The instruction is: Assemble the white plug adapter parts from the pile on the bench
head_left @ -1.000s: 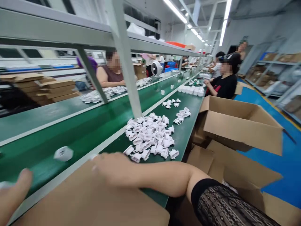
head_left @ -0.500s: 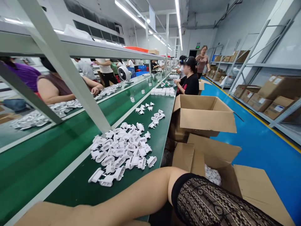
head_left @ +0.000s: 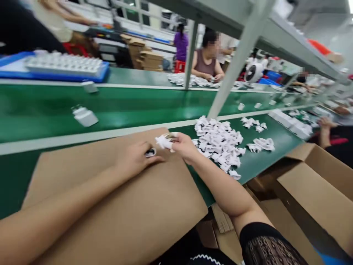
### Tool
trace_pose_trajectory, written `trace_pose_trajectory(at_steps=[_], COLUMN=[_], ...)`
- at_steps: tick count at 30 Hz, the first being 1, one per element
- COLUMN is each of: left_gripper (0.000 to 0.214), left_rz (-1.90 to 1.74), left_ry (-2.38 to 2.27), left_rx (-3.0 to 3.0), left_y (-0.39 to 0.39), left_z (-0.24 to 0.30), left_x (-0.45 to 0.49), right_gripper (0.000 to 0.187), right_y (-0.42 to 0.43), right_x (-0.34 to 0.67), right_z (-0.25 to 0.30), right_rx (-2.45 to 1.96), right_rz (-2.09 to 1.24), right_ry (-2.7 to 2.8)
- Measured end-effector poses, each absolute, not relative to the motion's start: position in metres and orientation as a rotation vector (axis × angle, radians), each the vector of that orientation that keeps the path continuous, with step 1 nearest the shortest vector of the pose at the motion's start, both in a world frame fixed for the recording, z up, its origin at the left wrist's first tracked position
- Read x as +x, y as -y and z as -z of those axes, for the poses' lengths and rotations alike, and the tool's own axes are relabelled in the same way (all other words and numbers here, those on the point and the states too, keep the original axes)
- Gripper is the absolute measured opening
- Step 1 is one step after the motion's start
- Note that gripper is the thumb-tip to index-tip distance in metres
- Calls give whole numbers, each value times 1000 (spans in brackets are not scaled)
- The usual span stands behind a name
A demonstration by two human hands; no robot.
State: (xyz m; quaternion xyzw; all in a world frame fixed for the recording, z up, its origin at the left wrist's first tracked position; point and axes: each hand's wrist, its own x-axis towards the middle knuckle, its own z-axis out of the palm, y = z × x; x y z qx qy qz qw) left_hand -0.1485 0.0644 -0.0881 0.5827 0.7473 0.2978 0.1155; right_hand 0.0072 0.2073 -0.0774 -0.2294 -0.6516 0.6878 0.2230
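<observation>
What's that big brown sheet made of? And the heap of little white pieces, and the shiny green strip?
Brown sheet: looks like cardboard; dull, plain brown and flat.
White pieces: probably hard plastic; white all over, with molded-looking shapes.
Green strip: maybe rubber or plastic; its smooth surface shows soft reflections, but I can't tell which.

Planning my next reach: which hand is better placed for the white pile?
Probably your right hand: it's nearer the white pile, though holding a white piece; left hand is farther, over the cardboard.
</observation>
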Motion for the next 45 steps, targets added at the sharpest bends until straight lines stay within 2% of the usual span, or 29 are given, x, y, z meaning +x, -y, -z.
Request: trace_pose_trajectory(at_steps=[3, 6, 8, 11, 13, 18, 21, 29, 37, 45], left_gripper=[49, 43, 40, 39, 37, 30, 29, 30, 32, 34], left_rz=[-966, -1086, -1118, -1146, -1174, -1242, -1264, -1274, -1278, -1211], left_ry=[-2160, -2015, -1994, -1955, -1910, -1840, -1837, -1827, -1826, -1881], left_rx=[1664, 1607, 1531, 1423, 1396, 1378, 1362, 1302, 1270, 1273], left_y=[-54, -45, -41, -40, -40, -41, -41, -41, -42, -43], left_z=[99, 102, 102, 102, 103, 106, 106, 102, 103, 104], left_x=[-141, -139, -140, -140, -141, -142, -142, -143, -142, -142], right_gripper=[32, 33, 30, 22, 24, 39, 42, 42, 47, 33], right_y=[-202, -195, -190, -179, -172, -162, -163, -159, -159, -157], right_x=[5, 6, 8, 12, 15, 16, 13, 10, 12, 10], right_z=[77, 77, 76, 70, 66, 64, 68, 65, 67, 62], right_rx=[-628, -609, -582, -440, -312, -123, -102, -150, -144, -164], right_rz=[-2037, -2011, -1808, -1272, -997, -619, -458, -334, -428, -304], right_ry=[1736, 1818, 1962, 2233, 2360, 2534, 2609, 2673, 2528, 2688])
